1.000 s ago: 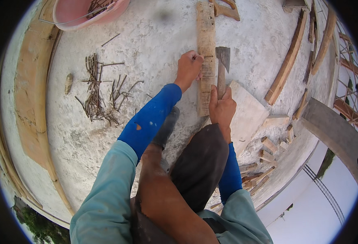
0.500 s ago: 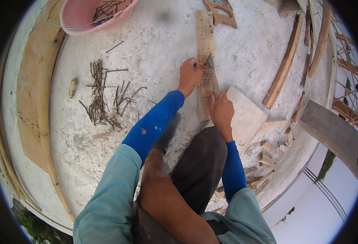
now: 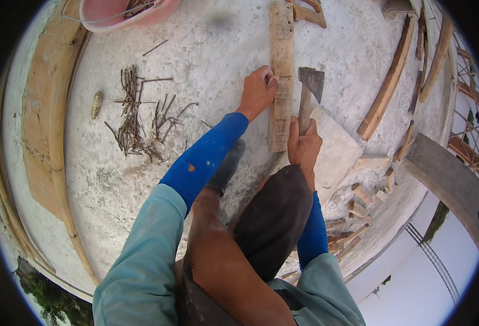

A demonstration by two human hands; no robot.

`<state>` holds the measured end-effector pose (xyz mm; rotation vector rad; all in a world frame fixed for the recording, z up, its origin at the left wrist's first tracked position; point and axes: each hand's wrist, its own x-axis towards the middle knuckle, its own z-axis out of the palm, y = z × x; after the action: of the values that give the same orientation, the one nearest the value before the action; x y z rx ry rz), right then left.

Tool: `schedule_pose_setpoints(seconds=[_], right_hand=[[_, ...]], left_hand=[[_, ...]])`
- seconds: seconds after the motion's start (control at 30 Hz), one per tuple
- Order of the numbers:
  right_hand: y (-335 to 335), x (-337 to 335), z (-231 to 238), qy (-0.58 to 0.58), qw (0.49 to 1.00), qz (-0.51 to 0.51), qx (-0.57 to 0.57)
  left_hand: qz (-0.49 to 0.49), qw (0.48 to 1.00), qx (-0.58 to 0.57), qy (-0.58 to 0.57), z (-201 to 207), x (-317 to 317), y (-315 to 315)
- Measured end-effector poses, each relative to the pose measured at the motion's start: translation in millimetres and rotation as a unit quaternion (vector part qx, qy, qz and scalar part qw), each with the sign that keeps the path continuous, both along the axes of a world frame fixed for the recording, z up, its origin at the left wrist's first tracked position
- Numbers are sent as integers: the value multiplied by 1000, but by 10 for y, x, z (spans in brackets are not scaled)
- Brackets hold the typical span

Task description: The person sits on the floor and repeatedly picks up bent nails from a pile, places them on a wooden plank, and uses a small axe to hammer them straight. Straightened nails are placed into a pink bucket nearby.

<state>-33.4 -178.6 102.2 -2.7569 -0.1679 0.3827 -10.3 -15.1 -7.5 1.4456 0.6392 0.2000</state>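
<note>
Two bare hands are at one wooden batten [image 3: 281, 117], which lies on the concrete floor [image 3: 207, 54], its far right corner near a handsaw [image 3: 311, 18]. The left hand [image 3: 258, 91] is at the batten's left edge, fingers curled narrow – I cannot tell if they pinch something. The right hand [image 3: 306, 146] is wrapped around the handle of a hatchet [image 3: 305, 103], whose head is beyond the batten's right edge. The hatchet is probably stiff and head-heavy; one should take it by the wooden handle, well below the steel. The batten looks rigid and rough, so its long edges should give good hold. Half a second ago the hatchet's head was over the batten, close to the left hand; now it is apart, to the right – while the left hand keeps nearly the same place.
</note>
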Motion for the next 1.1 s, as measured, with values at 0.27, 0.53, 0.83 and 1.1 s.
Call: schedule_pose_setpoints(seconds=[0.27,0.53,0.83,1.1], right_hand=[[113,66,78,-15,994,36,99],[169,25,167,77,974,-90,194],[178,-191,-173,172,936,-131,279],[148,-150,-490,180,937,-154,257]], left_hand=[[26,999,5,-46,256,-60,87],[265,878,-169,-362,1396,395,1353],[210,974,89,-2,634,-1500,1494],[100,861,455,204,232,-2690,2477]])
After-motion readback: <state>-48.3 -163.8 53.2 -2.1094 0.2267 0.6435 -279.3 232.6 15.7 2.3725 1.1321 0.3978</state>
